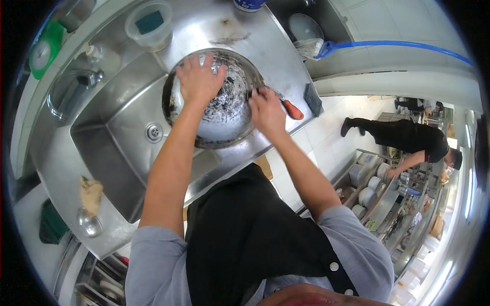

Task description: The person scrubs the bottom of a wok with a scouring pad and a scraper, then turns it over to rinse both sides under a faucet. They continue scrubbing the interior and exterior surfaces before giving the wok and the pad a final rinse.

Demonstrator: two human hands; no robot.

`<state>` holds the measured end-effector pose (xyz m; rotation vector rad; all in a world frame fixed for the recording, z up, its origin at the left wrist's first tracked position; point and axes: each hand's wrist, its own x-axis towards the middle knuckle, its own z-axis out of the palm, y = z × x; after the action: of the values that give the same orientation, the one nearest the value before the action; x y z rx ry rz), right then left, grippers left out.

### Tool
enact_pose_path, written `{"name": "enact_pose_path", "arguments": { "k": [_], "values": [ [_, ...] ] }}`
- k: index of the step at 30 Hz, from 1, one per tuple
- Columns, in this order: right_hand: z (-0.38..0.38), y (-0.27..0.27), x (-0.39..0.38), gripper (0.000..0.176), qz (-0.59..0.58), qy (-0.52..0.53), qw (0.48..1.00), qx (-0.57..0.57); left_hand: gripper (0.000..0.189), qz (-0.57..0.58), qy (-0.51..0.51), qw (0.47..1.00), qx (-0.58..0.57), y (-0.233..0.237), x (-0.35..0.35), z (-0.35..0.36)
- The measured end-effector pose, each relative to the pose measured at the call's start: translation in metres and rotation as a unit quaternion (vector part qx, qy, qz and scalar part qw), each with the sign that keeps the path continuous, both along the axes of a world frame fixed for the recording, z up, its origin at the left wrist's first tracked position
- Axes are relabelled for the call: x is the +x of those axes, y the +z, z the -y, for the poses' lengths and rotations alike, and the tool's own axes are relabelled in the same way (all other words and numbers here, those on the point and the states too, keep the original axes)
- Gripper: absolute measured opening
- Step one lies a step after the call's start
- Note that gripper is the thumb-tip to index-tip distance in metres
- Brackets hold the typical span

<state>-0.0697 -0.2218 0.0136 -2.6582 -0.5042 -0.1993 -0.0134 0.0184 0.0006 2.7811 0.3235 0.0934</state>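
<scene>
A round metal pan [224,127] lies bottom up across the sink's edge, its underside patched with black burnt residue. My left hand [200,81] rests on it with fingers spread, pressing on the far left part. At the pan's right rim is my right hand [268,112], its fingers bent together. Something small and dark shows at those fingertips, too hidden to name. Just beyond that hand lies a tool with an orange handle [293,109]; its front end is partly covered. A dark scouring pad [313,100] sits at the counter's right edge.
The steel sink [109,148] with its drain is on the left. A plastic tub [149,25] holding a green sponge stands behind. A faucet [71,84], a steel ball-like object [90,222] and a blue-handled mop [316,48] surround it. A co-worker [408,137] bends over shelves at right.
</scene>
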Motion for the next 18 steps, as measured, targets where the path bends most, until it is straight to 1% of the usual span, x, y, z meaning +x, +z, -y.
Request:
{"name": "enact_pose_path", "arguments": {
  "k": [2, 3, 5, 6, 7, 9, 10, 12, 15, 16, 17, 18],
  "values": [
    [-0.008, -0.007, 0.079, 0.034, -0.098, -0.015, 0.995, -0.012, 0.070, 0.002, 0.001, 1.000, 0.003, -0.003, 0.000, 0.001],
    [-0.008, -0.009, 0.099, 0.035, -0.148, -0.022, 0.989, -0.018, 0.070, 0.001, 0.001, 1.000, 0.002, -0.002, -0.001, 0.000],
    [-0.002, -0.018, 0.064, 0.035, -0.068, -0.029, 0.997, 0.039, 0.071, 0.001, -0.002, 1.000, 0.001, 0.003, 0.003, -0.001],
    [0.001, -0.021, 0.035, 0.034, -0.028, -0.030, 0.997, 0.063, 0.071, -0.001, 0.001, 1.000, -0.001, 0.005, 0.002, -0.001],
    [0.006, -0.020, -0.004, 0.035, 0.027, -0.017, 0.997, 0.065, 0.071, -0.004, 0.004, 1.000, -0.003, 0.005, 0.001, 0.001],
    [0.010, -0.013, -0.052, 0.035, -0.013, -0.028, 0.998, 0.049, 0.070, -0.003, 0.005, 1.000, 0.001, 0.004, 0.001, 0.003],
    [0.008, -0.011, -0.033, 0.035, -0.054, -0.038, 0.996, 0.055, 0.070, -0.002, 0.003, 1.000, 0.006, 0.004, 0.001, 0.002],
    [0.010, -0.012, 0.040, 0.037, -0.134, -0.053, 0.987, 0.067, 0.070, 0.006, -0.002, 1.000, -0.009, 0.004, 0.003, 0.000],
    [0.010, -0.026, 0.081, 0.037, -0.158, -0.033, 0.985, 0.063, 0.070, 0.007, 0.003, 1.000, -0.009, 0.002, 0.000, 0.002],
    [0.013, -0.028, 0.056, 0.037, -0.113, -0.040, 0.990, 0.078, 0.070, 0.009, 0.010, 1.000, -0.008, 0.001, 0.003, 0.001],
    [0.021, -0.034, -0.001, 0.037, -0.073, -0.048, 0.992, 0.090, 0.069, 0.013, 0.011, 1.000, -0.001, 0.000, 0.003, 0.001],
    [0.027, -0.036, -0.034, 0.037, -0.032, -0.055, 0.993, 0.103, 0.068, 0.017, 0.012, 1.000, 0.006, -0.001, 0.004, 0.001]
  ]
}}
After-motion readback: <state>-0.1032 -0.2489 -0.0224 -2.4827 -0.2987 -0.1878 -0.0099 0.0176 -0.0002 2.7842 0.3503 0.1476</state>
